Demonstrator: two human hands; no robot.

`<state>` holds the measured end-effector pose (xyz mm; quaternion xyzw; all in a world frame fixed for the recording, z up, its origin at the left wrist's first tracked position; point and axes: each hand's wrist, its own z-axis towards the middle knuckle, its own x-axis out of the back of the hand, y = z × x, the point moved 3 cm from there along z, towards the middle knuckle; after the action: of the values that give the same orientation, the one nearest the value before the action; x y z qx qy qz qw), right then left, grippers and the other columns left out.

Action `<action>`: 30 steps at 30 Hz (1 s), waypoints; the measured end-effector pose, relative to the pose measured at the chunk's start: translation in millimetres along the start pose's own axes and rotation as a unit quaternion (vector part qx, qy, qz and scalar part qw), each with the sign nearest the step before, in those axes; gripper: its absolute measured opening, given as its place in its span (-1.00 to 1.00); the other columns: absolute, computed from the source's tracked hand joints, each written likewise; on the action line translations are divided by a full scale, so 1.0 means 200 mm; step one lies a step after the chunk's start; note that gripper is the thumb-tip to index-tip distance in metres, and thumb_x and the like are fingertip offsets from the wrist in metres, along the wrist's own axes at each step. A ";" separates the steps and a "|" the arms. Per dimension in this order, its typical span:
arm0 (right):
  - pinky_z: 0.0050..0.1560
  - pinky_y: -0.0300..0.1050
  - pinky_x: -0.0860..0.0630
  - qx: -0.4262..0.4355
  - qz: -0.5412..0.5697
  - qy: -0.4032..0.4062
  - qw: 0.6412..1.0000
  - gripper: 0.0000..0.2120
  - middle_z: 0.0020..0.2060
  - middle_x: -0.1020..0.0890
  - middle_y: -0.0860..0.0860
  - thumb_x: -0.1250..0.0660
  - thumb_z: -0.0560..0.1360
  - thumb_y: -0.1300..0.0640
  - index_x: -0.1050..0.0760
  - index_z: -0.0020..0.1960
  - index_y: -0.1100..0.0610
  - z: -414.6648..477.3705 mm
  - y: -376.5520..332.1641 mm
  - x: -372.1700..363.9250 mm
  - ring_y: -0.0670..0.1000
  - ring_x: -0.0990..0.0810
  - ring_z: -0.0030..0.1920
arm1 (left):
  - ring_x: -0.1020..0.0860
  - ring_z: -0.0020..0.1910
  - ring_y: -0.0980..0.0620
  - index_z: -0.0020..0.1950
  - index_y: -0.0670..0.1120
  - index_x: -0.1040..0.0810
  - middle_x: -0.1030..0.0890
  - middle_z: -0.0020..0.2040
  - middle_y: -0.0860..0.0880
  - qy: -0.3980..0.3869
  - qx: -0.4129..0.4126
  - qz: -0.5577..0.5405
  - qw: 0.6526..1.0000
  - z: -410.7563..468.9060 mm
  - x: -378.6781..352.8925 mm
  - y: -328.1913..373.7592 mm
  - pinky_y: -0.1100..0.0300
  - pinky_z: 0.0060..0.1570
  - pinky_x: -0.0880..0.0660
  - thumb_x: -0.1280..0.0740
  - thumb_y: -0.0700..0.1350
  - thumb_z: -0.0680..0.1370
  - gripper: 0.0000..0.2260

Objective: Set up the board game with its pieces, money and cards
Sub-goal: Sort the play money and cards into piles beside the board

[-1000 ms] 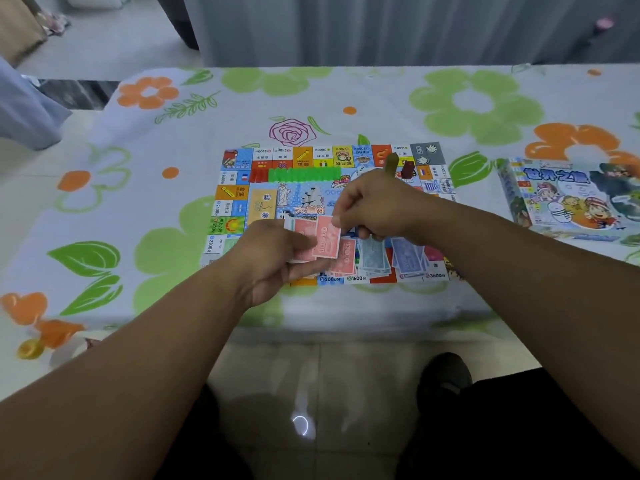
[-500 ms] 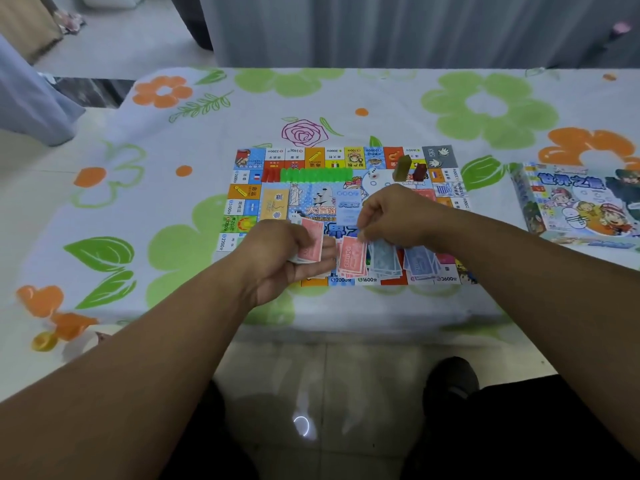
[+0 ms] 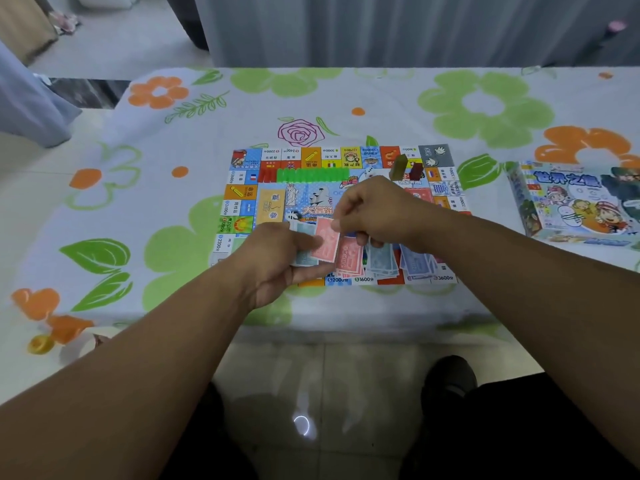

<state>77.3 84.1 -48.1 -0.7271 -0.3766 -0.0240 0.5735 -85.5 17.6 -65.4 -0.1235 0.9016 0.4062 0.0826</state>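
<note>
The colourful game board (image 3: 311, 157) lies flat near the table's front edge. My left hand (image 3: 277, 258) grips a small stack of paper money (image 3: 323, 242), a red note on top and pale blue ones beneath. My right hand (image 3: 377, 211) pinches the top edge of that red note. On the board's near edge lie sorted piles: red notes (image 3: 349, 259), grey-blue notes (image 3: 381, 259) and blue notes (image 3: 417, 263). A row of green and red houses (image 3: 304, 174) runs along the board's far side. An olive token (image 3: 398, 166) and a dark red token (image 3: 416, 170) stand upright at the far right.
The game box (image 3: 575, 202) lies on the table to the right of the board. A yellow card deck (image 3: 272, 206) sits on the board's left half, a white die (image 3: 370, 171) near the far side. The floral tablecloth (image 3: 173, 216) covers the table; my knees and tiled floor are below.
My right hand laid a red note on the red pile, then came back to the stack in my left hand and now pinches its top red note. The view shifted slightly.
</note>
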 end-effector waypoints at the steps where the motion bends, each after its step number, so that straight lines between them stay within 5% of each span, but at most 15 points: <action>1: -0.53 -0.21 -0.42 -0.009 -0.004 0.010 1.000 -0.93 -0.49 -0.62 -0.02 -0.48 0.49 0.24 -0.61 -0.11 0.23 0.00 0.01 0.02 -0.10 -0.57 -0.48 | -0.71 -0.11 -0.20 0.18 -0.30 -0.51 -0.71 -0.04 -0.25 0.009 0.001 -0.006 1.000 0.00 0.01 0.00 0.03 -0.26 -0.65 -0.27 -0.39 0.57 -0.81; 6: -0.52 -0.21 -0.41 -0.061 -0.053 0.001 0.997 -0.91 -0.33 -0.67 0.16 -0.50 0.48 0.24 -0.64 -0.13 0.27 0.00 0.07 0.06 -0.07 -0.54 -0.49 | -0.71 -0.14 -0.19 0.19 -0.34 -0.51 -0.70 -0.05 -0.29 0.036 0.002 -0.022 0.999 0.00 0.05 0.01 0.04 -0.29 -0.64 -0.15 -0.34 0.57 -0.75; 11: -0.53 -0.27 -0.40 -0.075 -0.081 -0.006 0.994 -0.93 -0.42 -0.64 0.03 -0.50 0.48 0.25 -0.64 -0.11 0.25 -0.01 0.08 0.05 -0.10 -0.53 -0.50 | -0.71 -0.10 -0.22 0.19 -0.34 -0.50 -0.69 -0.03 -0.30 0.027 0.005 -0.029 0.999 -0.01 0.03 0.01 0.01 -0.28 -0.64 -0.11 -0.33 0.56 -0.73; 14: -0.43 -0.21 -0.43 -0.074 -0.081 0.013 0.994 -0.89 -0.30 -0.63 0.09 -0.51 0.47 0.25 -0.62 -0.05 0.26 -0.01 0.07 0.06 -0.03 -0.52 -0.40 | -0.71 -0.11 -0.22 0.20 -0.35 -0.48 -0.69 -0.03 -0.31 0.010 0.009 -0.031 0.999 -0.01 0.02 0.01 0.00 -0.27 -0.65 -0.10 -0.37 0.58 -0.74; 24: -0.49 -0.19 -0.42 -0.014 -0.004 -0.007 1.000 -0.81 -0.22 -0.70 0.09 -0.45 0.54 0.03 -0.62 -0.04 0.18 -0.04 0.00 0.04 -0.08 -0.54 -0.44 | -0.70 -0.05 -0.19 0.24 -0.28 -0.52 -0.66 0.09 -0.26 -0.005 0.004 0.000 1.000 0.02 -0.03 -0.01 0.04 -0.23 -0.64 -0.28 -0.44 0.56 -0.73; 30: -0.53 -0.22 -0.38 -0.004 0.001 0.001 1.000 -0.94 -0.48 -0.59 -0.05 -0.49 0.49 0.21 -0.62 -0.11 0.16 -0.04 0.02 0.05 -0.09 -0.53 -0.49 | -0.70 -0.04 -0.18 0.21 -0.28 -0.55 -0.70 0.04 -0.23 -0.041 0.007 0.007 0.999 0.02 -0.09 -0.02 0.09 -0.24 -0.64 -0.31 -0.41 0.56 -0.77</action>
<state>90.3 82.1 -44.7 -0.7296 -0.3752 -0.0258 0.5712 -66.6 20.8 -66.0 -0.0999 0.9012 0.4052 0.1174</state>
